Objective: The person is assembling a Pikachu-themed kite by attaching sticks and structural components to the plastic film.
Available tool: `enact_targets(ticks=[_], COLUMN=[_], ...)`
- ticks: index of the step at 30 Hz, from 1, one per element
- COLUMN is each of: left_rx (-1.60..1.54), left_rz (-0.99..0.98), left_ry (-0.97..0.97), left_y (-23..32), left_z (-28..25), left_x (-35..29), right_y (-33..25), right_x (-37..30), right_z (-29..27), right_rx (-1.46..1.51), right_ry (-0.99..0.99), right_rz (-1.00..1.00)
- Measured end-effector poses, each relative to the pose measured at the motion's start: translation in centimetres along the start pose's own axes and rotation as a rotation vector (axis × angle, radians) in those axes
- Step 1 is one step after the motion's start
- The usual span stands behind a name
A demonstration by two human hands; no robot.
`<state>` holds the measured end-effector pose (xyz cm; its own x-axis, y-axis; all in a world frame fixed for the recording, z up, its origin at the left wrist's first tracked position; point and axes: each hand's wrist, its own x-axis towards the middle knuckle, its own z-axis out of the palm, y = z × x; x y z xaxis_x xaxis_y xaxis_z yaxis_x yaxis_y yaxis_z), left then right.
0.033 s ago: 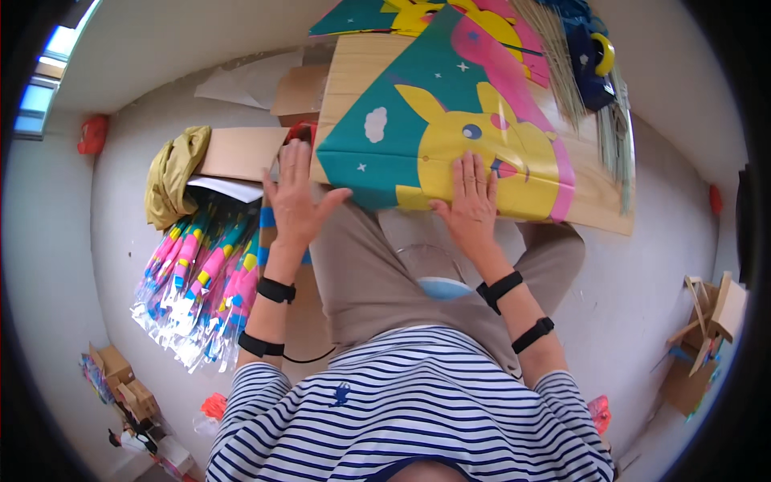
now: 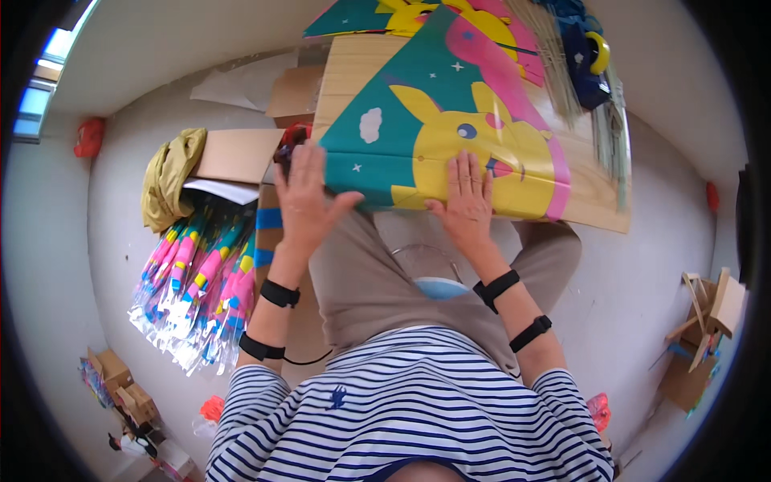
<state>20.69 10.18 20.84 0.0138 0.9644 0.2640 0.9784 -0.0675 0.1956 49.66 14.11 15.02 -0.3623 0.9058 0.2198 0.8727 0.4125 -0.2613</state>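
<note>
A kite sail [image 2: 377, 128] lies on a wooden board [image 2: 353, 64], its near edge by my lap. It is green and pink, with a large yellow long-eared cartoon figure. My right hand [image 2: 467, 202] rests flat on the yellow part, fingers straight and thumb out. My left hand [image 2: 307, 205] covers the sail's left corner, fingers stretched and thumb apart, slightly blurred. A crease runs across the sail just beyond my fingertips. Neither hand grips anything.
More printed sails [image 2: 409, 18] lie at the board's far end. Thin sticks [image 2: 558, 76] and a yellow tape roll [image 2: 598, 53] are at the far right. Clear-wrapped colourful bundles [image 2: 197, 273] and an olive cloth [image 2: 170, 181] sit at left, beside a cardboard box [image 2: 233, 154].
My left hand has moved slightly right, onto the sail's left corner. My right hand stays flat on the sail. The view has shifted slightly.
</note>
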Motion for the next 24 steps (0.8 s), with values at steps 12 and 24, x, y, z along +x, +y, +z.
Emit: enact_targets(ticks=[12, 24], left_rx=[-0.126, -0.100], left_rz=[0.174, 0.143], left_ry=[-0.268, -0.339], left_y=[8.0, 8.3], left_z=[4.1, 3.3], left_x=[0.9, 1.2], right_y=[1.7, 14.1], right_x=[-1.2, -6.3], right_z=[-1.3, -5.0], right_rx=[0.104, -0.220], right_ry=[0.031, -0.012], right_rz=[0.027, 0.431])
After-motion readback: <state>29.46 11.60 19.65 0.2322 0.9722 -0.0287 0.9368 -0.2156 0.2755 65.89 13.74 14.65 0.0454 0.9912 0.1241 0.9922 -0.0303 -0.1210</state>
